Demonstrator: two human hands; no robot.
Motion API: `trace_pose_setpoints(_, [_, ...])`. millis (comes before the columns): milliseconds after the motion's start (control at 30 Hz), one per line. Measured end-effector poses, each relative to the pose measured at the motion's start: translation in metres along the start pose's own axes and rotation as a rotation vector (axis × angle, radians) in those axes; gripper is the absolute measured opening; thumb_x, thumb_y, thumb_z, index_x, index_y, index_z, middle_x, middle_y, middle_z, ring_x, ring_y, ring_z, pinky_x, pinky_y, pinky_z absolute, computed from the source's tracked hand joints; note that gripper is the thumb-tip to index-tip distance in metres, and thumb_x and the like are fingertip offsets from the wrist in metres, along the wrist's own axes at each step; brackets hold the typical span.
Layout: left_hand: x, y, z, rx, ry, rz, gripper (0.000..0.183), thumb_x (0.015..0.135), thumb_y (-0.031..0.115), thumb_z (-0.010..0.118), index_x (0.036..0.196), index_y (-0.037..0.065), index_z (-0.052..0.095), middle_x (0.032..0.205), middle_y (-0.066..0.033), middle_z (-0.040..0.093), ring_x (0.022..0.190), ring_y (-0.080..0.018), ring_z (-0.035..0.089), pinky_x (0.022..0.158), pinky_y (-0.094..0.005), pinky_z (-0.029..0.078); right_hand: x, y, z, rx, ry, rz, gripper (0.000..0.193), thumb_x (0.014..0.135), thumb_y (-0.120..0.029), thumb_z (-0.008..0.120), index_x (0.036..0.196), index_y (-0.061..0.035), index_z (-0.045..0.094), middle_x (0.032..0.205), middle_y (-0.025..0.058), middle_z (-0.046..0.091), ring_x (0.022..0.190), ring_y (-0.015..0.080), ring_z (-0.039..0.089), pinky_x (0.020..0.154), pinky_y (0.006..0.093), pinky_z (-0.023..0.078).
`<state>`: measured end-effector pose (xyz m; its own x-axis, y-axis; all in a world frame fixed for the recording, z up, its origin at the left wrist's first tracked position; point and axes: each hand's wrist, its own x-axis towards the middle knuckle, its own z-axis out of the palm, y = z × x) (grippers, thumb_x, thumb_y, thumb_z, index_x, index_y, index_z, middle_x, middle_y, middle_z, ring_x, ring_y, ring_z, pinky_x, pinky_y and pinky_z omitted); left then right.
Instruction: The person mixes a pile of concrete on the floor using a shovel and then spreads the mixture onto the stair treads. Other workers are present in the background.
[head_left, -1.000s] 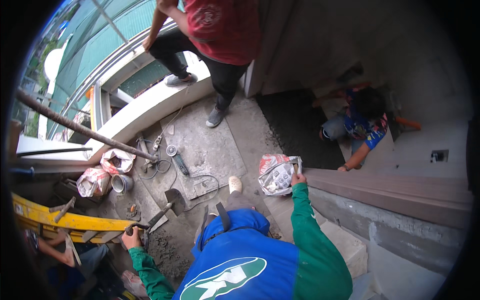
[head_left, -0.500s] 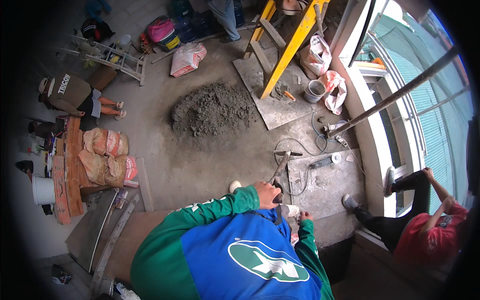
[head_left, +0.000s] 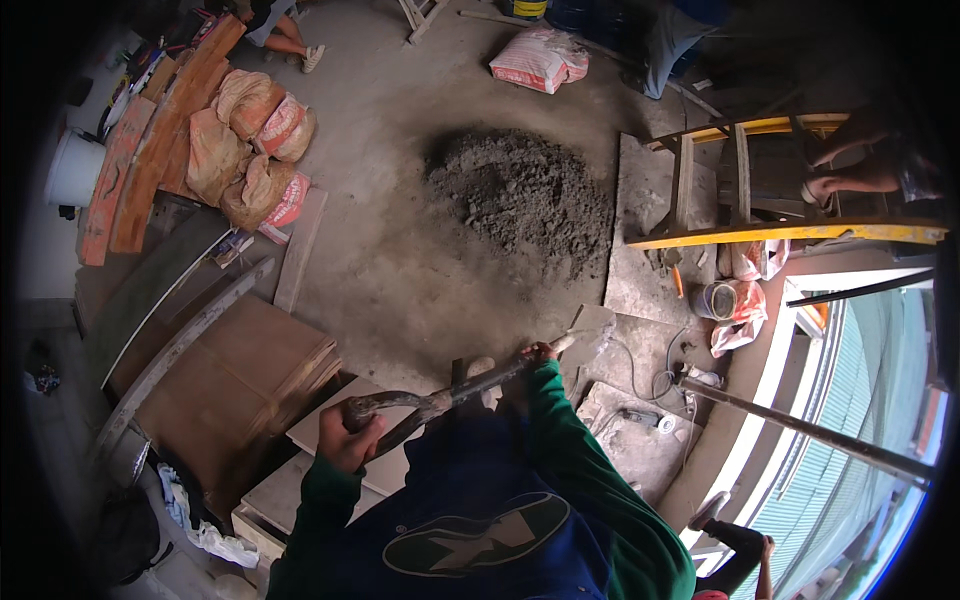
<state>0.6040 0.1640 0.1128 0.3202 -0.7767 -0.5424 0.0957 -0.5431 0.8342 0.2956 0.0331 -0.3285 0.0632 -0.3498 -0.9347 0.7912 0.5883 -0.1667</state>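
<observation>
Grey concrete floor (head_left: 370, 285) spreads ahead of the fingers of the right hand (head_left: 541, 351) and left hand (head_left: 347, 438), its far edges fading into the dark rim. Ahead and right of the right fingers, a yellow ladder (head_left: 790, 235) runs toward the dark rim, bare legs partly hidden by it. Dark mortar (head_left: 525, 195) lies heaped straight ahead of those fingers; well ahead and left of the left fingers, brown sacks (head_left: 245, 140) overlap.

Both hands are clamped on a shovel (head_left: 480, 382): left fingers wrap its forked handle, right fingers its shaft, though their undersides are hidden. Just beyond the right fingers, its blade blurs into the pale board. Right of them stand a bucket (head_left: 714, 301), contents unclear, and, nearer the body, a small grinder (head_left: 648, 417).
</observation>
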Motion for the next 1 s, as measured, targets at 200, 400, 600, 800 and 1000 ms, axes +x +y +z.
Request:
trace_pose_setpoints(200, [-0.031, -0.187, -0.056, -0.232, 0.943, -0.374, 0.01, 0.088, 0.014, 0.054, 0.084, 0.006, 0.051, 0.052, -0.0013, 0.044, 0.035, -0.0127, 0.044, 0.032, -0.027, 0.04, 0.104, 0.113, 0.068, -0.291, 0.02, 0.258, 0.03, 0.083, -0.031, 0.063, 0.062, -0.013, 0.049, 0.05, 0.0039, 0.041, 0.041, 0.0236, 0.044, 0.043, 0.0406, 0.041])
trace_pose_setpoints(400, [-0.012, -0.322, 0.056, -0.298, 1.479, -0.883, 0.018, 0.086, 0.021, 0.06, 0.081, 0.009, 0.047, 0.05, 0.0006, 0.035, 0.033, -0.0126, 0.035, 0.03, -0.0291, 0.029, 0.216, 0.184, 0.086, -0.851, 0.164, 0.385, 0.029, 0.082, -0.025, 0.064, 0.06, -0.0114, 0.051, 0.049, 0.0045, 0.047, 0.038, 0.0213, 0.046, 0.036, 0.0362, 0.037])
trace_pose_setpoints(600, [0.052, -0.374, 0.053, -0.044, 1.588, -0.942, 0.016, 0.09, 0.022, 0.052, 0.083, 0.008, 0.051, 0.051, 0.0005, 0.037, 0.034, -0.0121, 0.035, 0.031, -0.0269, 0.027, 0.27, 0.212, 0.106, -0.818, 0.343, 0.55, 0.024, 0.078, -0.016, 0.067, 0.062, -0.0074, 0.051, 0.052, 0.008, 0.05, 0.042, 0.0234, 0.051, 0.042, 0.0405, 0.045])
trace_pose_setpoints(800, [0.279, -0.47, 0.122, -0.621, 1.302, -0.732, 0.013, 0.086, 0.012, 0.055, 0.077, 0.008, 0.048, 0.049, 0.0015, 0.036, 0.034, -0.0109, 0.036, 0.03, -0.0283, 0.03, 0.478, 0.069, 0.219, -0.966, 0.099, 0.204, 0.035, 0.086, -0.029, 0.058, 0.056, -0.0134, 0.046, 0.047, 0.0053, 0.042, 0.04, 0.0235, 0.045, 0.04, 0.0385, 0.04])
trace_pose_setpoints(1000, [0.281, -0.481, 0.136, -0.498, 1.335, -0.812, 0.014, 0.082, 0.009, 0.056, 0.072, 0.01, 0.046, 0.05, 0.0016, 0.036, 0.037, -0.0127, 0.036, 0.035, -0.0305, 0.027, 0.486, 0.074, 0.206, -1.185, 0.271, 0.0, 0.026, 0.082, -0.025, 0.06, 0.063, -0.0075, 0.056, 0.053, 0.0084, 0.053, 0.047, 0.0211, 0.055, 0.046, 0.0374, 0.045])
